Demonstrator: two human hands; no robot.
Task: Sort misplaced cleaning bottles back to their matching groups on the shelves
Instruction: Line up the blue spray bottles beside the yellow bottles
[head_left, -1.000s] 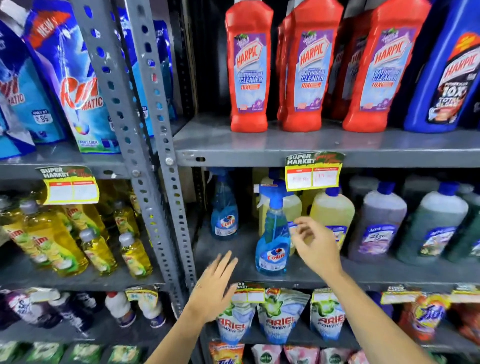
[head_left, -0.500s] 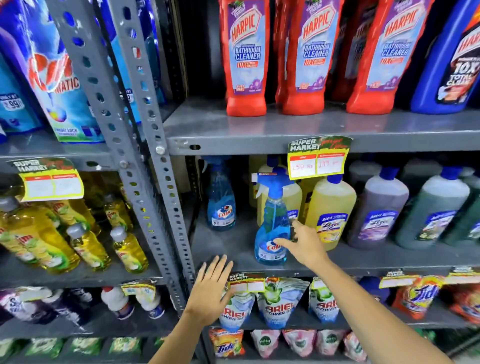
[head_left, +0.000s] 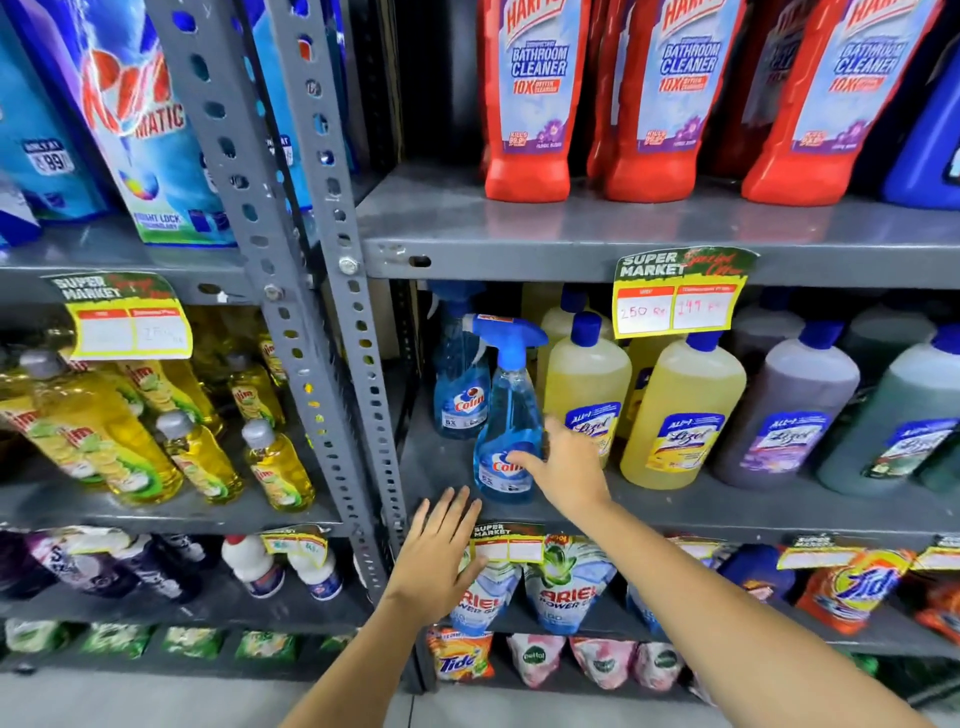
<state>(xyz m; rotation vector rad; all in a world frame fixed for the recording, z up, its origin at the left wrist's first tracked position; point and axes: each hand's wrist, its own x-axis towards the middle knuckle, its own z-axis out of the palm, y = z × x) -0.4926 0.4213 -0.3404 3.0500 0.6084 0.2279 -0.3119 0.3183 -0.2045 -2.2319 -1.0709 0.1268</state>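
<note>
A blue Colin spray bottle (head_left: 506, 415) stands upright on the middle shelf (head_left: 727, 512), just in front of a second, matching Colin bottle (head_left: 460, 384). My right hand (head_left: 563, 467) lies against the front bottle's lower right side. Its fingertips rest on the label, its thumb points up, and it has no closed grip. My left hand (head_left: 441, 556) is open with fingers spread, hovering at the shelf's front edge below the bottles and holding nothing. Yellow Lizol bottles (head_left: 680, 410) stand directly right of the sprays.
Purple and green Lizol bottles (head_left: 789, 415) fill the shelf further right. Red Harpic bottles (head_left: 530, 104) stand on the shelf above. A grey upright post (head_left: 322, 332) divides the bays, with yellow Vim bottles (head_left: 104, 431) to its left. Ariel pouches (head_left: 566, 587) hang below.
My right hand dropped from the front spray bottle's neck to its lower body, and the bottle shifted back and left toward the rear one. My left hand stayed open by the shelf edge.
</note>
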